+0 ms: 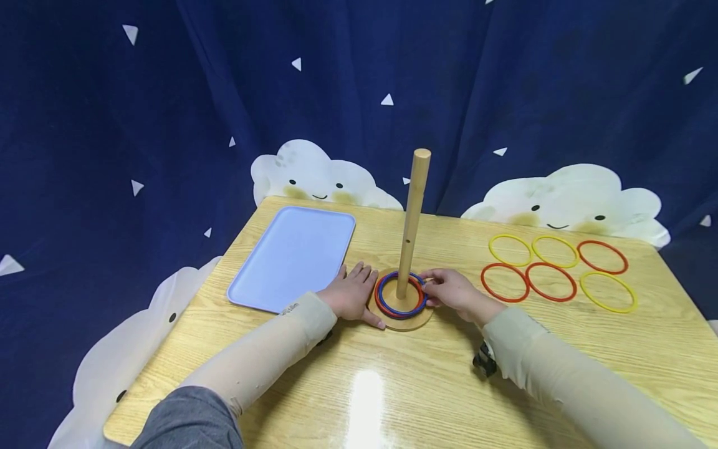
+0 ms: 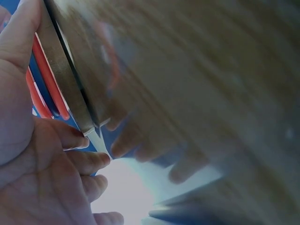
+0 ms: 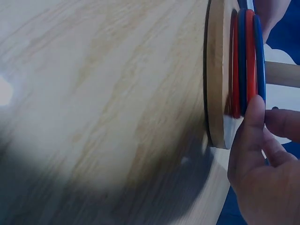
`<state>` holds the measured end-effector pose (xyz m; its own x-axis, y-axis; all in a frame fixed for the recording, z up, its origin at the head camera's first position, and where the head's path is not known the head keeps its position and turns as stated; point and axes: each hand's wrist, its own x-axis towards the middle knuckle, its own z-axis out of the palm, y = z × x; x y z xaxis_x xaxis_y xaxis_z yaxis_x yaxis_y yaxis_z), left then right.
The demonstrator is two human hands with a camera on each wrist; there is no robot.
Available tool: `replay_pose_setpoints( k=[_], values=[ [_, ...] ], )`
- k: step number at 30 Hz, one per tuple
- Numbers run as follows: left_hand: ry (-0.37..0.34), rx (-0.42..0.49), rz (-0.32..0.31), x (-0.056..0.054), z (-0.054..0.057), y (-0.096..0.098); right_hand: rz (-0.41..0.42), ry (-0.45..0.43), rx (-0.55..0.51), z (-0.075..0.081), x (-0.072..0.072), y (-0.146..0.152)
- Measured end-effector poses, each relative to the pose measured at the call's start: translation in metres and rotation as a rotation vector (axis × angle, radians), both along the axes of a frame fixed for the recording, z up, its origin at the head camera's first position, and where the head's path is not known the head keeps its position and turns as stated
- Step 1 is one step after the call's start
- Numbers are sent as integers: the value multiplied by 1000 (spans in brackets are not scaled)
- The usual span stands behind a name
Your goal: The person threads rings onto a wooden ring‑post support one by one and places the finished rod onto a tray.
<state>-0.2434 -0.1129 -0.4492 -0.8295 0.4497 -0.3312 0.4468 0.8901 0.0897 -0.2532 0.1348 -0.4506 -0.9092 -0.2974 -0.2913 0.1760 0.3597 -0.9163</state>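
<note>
A wooden post (image 1: 414, 218) stands upright on a round wooden base (image 1: 406, 324) in the head view. Red and blue rings lie stacked around its foot; seen edge-on in the right wrist view, the colours alternate, with a blue ring (image 3: 260, 61) on top and a red ring (image 3: 250, 47) beneath. My right hand (image 1: 455, 292) pinches the top blue ring at its right side between thumb and finger. On the other side, my left hand (image 1: 353, 295) has its fingers spread and rests against the base's left edge, its thumb by the front rim.
A light blue tray (image 1: 297, 255) lies on the table's left part. To the right, yellow rings (image 1: 608, 292) and red rings (image 1: 551, 282) lie flat in two rows on the wooden table (image 1: 449, 386). Behind hangs a dark blue curtain (image 1: 336, 106) with cloud shapes along the table edge.
</note>
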Motion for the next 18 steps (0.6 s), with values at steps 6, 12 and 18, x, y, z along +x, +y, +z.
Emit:
replay_pose_setpoints(
  k=[6,12,18],
  values=[
    [0,3,0,0,0,0,1,33,20,1,0,-3],
    [6,4,-2,0,0,0,8,45,27,2,0,-4],
    [-1,9,1,0,2,0,23,68,47,1,0,-5]
  ],
)
